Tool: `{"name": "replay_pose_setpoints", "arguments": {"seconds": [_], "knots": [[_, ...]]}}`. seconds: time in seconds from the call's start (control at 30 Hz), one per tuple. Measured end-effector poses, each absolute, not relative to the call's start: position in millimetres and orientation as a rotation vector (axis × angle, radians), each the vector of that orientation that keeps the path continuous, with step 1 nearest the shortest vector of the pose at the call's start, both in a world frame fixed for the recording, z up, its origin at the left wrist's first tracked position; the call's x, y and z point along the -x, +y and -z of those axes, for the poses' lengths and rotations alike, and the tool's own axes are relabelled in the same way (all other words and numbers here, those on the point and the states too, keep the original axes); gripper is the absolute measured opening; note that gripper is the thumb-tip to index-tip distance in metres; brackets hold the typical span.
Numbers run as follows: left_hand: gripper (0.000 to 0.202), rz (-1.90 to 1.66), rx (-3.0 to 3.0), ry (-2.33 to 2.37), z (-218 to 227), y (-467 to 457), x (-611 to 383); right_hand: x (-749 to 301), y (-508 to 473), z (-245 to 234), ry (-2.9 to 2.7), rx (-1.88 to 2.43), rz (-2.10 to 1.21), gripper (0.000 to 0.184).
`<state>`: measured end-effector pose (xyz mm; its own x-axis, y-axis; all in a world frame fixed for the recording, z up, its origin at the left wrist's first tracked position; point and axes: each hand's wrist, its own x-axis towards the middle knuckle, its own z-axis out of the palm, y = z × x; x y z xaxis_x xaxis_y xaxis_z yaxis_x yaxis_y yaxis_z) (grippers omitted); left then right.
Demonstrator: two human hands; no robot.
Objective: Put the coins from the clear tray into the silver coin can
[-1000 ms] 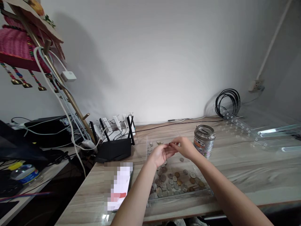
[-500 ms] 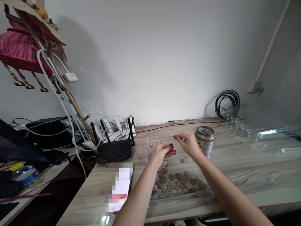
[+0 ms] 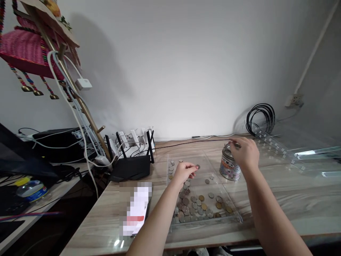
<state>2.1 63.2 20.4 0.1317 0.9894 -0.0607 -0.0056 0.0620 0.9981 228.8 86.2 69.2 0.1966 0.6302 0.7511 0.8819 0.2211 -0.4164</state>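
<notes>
Left hand [image 3: 185, 172]: thumb and fingers pinched on one coin [image 3: 198, 166], edge projecting past the fingertips; positioned above the far half of the tray [image 3: 231, 196].

Right hand [image 3: 246, 153]: just above the top of the tin [image 3: 229, 165], fingers bent and drawn together; cannot tell whether gripping anything, nor whether touching metal.

Tin: one, upright on the desk [image 3: 282, 209], right of the left hand, under the right-hand fingers; orange patch on label, floral print below; top partly hidden.

Tray: one, clear, flat on the desk; beneath the left hand and extending nearer the body, left of the right hand.

Coins [image 3: 185, 201]: many, loose in the tray, mostly silver-toned, a few gold-toned; densest on the body side of the left hand; short line along the tray's edge to the left of that hand; two singles between the hands.

Phone [image 3: 137, 213]: one, face pixelated; left of the left hand, closer to the body.

Router [image 3: 130, 168]: one, black, antennas raised; farther left of the left hand.

Cable [image 3: 260, 119]: black, coiled, against the wall [image 3: 170, 78], beyond and right of the right hand.

Rack [image 3: 279, 151]: clear; right of the right hand.

Bottle [image 3: 32, 188]: yellow cap, blue label; far left of the left hand.
</notes>
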Motion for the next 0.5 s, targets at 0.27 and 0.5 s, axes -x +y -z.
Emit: {"name": "replay_pose_setpoints", "arguments": {"seconds": [0.27, 0.5], "knots": [[0.018, -1.082, -1.189, 1.026, -27, 59, -1, -146, 61, -59, -2.163, 1.007, -0.447, 0.017], [0.017, -1.053, -1.273, 1.145, -26, 60, -5, -208, 74, -73, -1.701, 1.486, 0.220, 0.019]]}}
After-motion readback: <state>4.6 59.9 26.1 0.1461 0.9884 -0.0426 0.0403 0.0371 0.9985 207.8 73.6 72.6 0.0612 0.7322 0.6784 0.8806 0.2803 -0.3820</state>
